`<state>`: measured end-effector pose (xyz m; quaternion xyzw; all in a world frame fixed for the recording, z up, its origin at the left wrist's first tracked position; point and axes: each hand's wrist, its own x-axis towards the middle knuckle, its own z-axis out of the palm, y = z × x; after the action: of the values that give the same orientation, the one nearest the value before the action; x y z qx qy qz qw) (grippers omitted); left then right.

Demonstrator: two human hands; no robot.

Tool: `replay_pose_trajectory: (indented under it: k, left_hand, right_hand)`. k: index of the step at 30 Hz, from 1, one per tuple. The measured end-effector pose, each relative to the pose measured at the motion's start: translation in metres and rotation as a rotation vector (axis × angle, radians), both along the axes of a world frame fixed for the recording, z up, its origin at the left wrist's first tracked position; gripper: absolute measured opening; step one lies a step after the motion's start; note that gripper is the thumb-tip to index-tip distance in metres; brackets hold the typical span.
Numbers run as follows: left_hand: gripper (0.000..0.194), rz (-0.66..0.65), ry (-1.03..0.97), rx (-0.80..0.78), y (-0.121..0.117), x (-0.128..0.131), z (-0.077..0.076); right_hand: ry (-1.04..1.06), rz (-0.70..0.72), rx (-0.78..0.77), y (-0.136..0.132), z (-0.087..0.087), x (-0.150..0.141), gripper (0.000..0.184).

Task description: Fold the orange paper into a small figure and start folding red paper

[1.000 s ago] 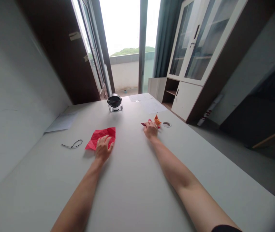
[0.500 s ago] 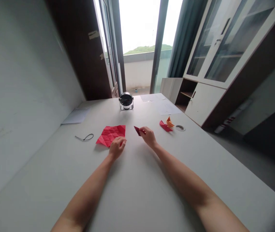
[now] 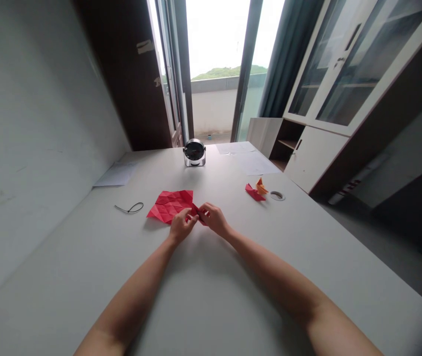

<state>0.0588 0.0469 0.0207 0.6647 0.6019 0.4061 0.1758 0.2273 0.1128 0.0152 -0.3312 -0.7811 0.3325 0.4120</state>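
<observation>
A small piece of folded red paper [image 3: 195, 209] is between my hands, partly covered by fingers. My right hand [image 3: 213, 218] is closed in a pinch on its right side. My left hand [image 3: 181, 226] grips its left edge with thumb and fingertips. Just beyond and left of my left hand, a larger red sheet [image 3: 168, 202], full of creases, lies spread on the white table [image 3: 211, 296]; my left hand hides its near right corner.
A red folded paper piece [image 3: 254, 192] and an orange one [image 3: 261, 186] lie at right, beside a white tape roll [image 3: 277, 196]. A black cable tie loop [image 3: 131, 208] is at left. Farther back stand a round silver-framed device [image 3: 195, 152] and white papers [image 3: 257, 163].
My right hand has come left and nearer with the folded red paper. My left hand has moved slightly right and now meets it at the paper.
</observation>
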Motion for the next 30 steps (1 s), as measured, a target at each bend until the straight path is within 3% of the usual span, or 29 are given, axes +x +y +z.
replay_pose_trajectory:
  k: [7,16,21,26,30]
  left_hand:
    - [0.026,-0.019,0.001,-0.078,0.002,-0.001,-0.003]
    - [0.03,-0.043,-0.07,-0.096,0.005,-0.003,-0.008]
    - [0.025,-0.037,-0.167,-0.107,0.01,-0.005,-0.015]
    - [0.026,-0.062,-0.352,-0.101,0.017,-0.013,-0.021]
    - [0.033,-0.064,-0.561,-0.103,0.02,-0.016,-0.022]
  right_hand:
    - [-0.064,-0.061,0.063,0.002,0.0,0.0,0.011]
    - [-0.12,-0.058,-0.018,0.001,-0.003,0.001,0.01]
    - [0.038,0.026,-0.132,0.006,-0.007,0.0,0.018]
    - [0.283,0.219,-0.385,0.007,-0.002,-0.001,0.027]
    - [0.401,0.147,-0.458,0.01,0.003,0.002,0.029]
